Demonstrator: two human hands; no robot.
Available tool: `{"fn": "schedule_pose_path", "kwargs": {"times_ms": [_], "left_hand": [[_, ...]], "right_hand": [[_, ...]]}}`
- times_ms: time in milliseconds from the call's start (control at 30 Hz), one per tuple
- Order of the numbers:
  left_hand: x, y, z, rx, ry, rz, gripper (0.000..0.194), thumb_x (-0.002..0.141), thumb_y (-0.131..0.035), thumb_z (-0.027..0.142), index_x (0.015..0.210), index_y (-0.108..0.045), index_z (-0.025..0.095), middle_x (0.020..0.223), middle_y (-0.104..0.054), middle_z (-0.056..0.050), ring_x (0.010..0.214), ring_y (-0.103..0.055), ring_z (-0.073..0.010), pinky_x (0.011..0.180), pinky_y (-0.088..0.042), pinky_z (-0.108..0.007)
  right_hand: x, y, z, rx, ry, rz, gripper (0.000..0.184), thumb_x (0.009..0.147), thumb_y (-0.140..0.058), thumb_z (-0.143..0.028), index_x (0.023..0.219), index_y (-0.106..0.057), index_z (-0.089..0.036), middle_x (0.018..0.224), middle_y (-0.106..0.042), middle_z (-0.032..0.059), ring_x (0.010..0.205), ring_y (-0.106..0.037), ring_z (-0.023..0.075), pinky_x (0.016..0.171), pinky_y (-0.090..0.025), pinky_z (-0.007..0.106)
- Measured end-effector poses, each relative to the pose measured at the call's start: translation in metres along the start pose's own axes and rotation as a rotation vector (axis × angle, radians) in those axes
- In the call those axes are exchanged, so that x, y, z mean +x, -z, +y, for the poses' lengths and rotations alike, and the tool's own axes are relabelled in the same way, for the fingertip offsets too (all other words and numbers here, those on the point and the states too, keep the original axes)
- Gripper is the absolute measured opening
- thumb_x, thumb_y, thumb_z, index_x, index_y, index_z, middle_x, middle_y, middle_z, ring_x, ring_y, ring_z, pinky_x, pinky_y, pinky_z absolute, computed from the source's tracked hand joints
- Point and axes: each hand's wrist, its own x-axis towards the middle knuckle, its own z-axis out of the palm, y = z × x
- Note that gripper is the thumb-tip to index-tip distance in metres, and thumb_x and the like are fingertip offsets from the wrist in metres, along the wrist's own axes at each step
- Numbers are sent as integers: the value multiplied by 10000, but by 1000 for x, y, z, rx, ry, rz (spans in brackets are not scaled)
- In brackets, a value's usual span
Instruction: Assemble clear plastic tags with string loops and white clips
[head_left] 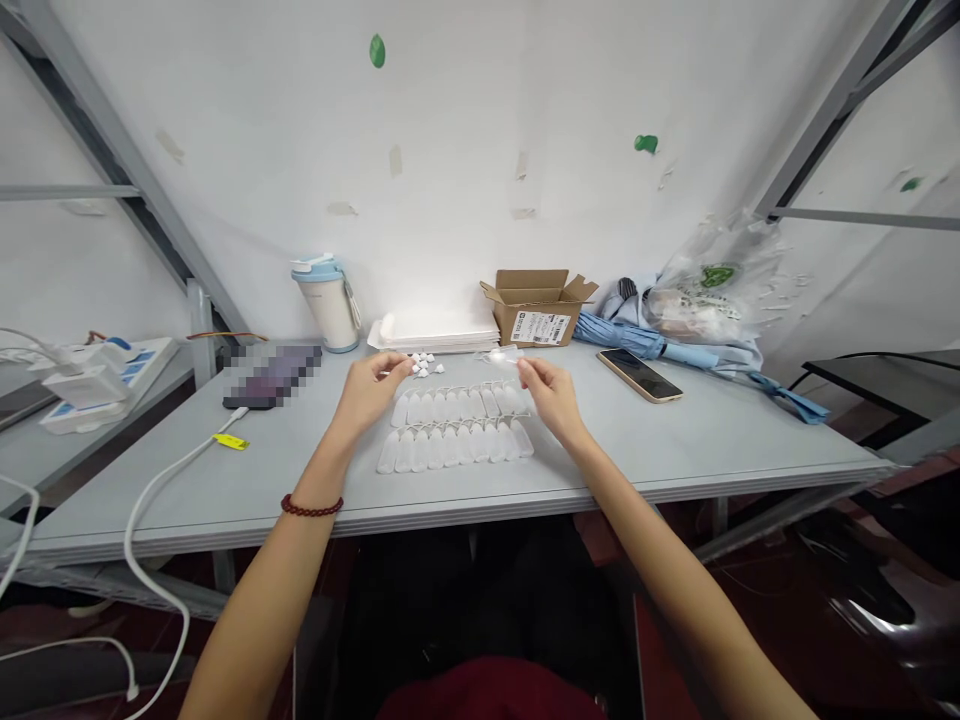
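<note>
My left hand [373, 393] is closed in a pinch at the left of the small white pieces [424, 366], which look like little cubes. What its fingertips hold, if anything, is too small to make out. Thumb and fingers of my right hand [551, 398] pinch the edge of a small clear plastic piece [508, 355] just above the table. Between and below my hands lie two rows of translucent white oblong pieces [455, 447], each with a thin whitish cord at its upper end. Several of them lie side by side in each row.
Behind my hands stand a stack of white sheets [439, 330] and an opened cardboard box [538, 310]. A tumbler [328, 305] is at back left, near a phone [274, 378] on a white cable. To the right lie another phone [640, 375] and a blue folded umbrella [675, 350].
</note>
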Motion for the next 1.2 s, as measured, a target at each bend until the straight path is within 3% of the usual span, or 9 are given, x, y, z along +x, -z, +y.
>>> {"fn": "schedule_pose_path", "kwargs": {"times_ms": [67, 167, 300, 433, 633, 867, 1067, 1200], "left_hand": [[8, 3, -9, 91, -18, 10, 268, 762, -564, 385, 820, -689, 155, 901, -724, -64, 817, -625, -194, 762, -466, -281], [27, 2, -17, 266, -76, -94, 262, 755, -539, 337, 829, -707, 150, 890, -732, -77, 834, -634, -213, 766, -470, -289], [62, -14, -22, 520, -117, -274, 253, 735, -517, 256, 824, -734, 163, 861, -740, -82, 837, -645, -230, 748, -471, -286], [84, -35, -28, 568, -134, -338, 180, 665, -582, 205, 728, -745, 160, 760, -734, -97, 793, -653, -243, 734, -467, -288], [86, -52, -44, 576, -167, -411, 183, 686, -578, 191, 731, -751, 148, 763, -735, -98, 773, -654, -224, 742, -468, -282], [86, -57, -53, 586, -186, -438, 244, 718, -571, 228, 857, -749, 135, 799, -731, -109, 787, -649, -230, 772, -471, -307], [85, -60, -51, 569, -195, -439, 234, 732, -564, 269, 835, -739, 152, 795, -726, -94, 759, -645, -216, 753, -477, -297], [83, -61, -48, 540, -191, -432, 191, 732, -568, 275, 744, -718, 157, 757, -713, -77, 734, -634, -202, 731, -473, -284]], "right_hand": [[9, 10, 8, 16, -40, 63, 415, 844, -469, -497, 854, -669, -133, 638, -549, 12, 582, -447, 122, 568, -368, 243], [30, 19, 20, 2, -81, 73, 415, 820, -498, -456, 1004, -674, -129, 706, -630, 39, 591, -475, 132, 563, -388, 251], [63, 17, 37, -163, -38, -25, 382, 795, -515, -344, 1043, -683, -107, 719, -668, 53, 642, -528, 152, 651, -422, 283], [81, 7, 56, -329, -31, -137, 330, 773, -532, -233, 1033, -692, -108, 752, -679, 44, 658, -534, 144, 698, -431, 285], [79, 2, 78, -386, -58, -175, 288, 760, -586, -167, 1019, -687, -94, 933, -703, 95, 706, -544, 136, 737, -438, 278], [80, 3, 88, -477, -67, -181, 241, 738, -631, -121, 970, -694, -107, 947, -664, 104, 767, -554, 152, 787, -432, 283], [80, 6, 82, -521, -32, -95, 266, 780, -556, -148, 1017, -673, -117, 1033, -610, 129, 855, -549, 188, 853, -416, 327], [78, 12, 68, -523, -16, -108, 209, 792, -518, -170, 919, -674, -115, 917, -647, 100, 761, -549, 170, 779, -415, 304]]}}
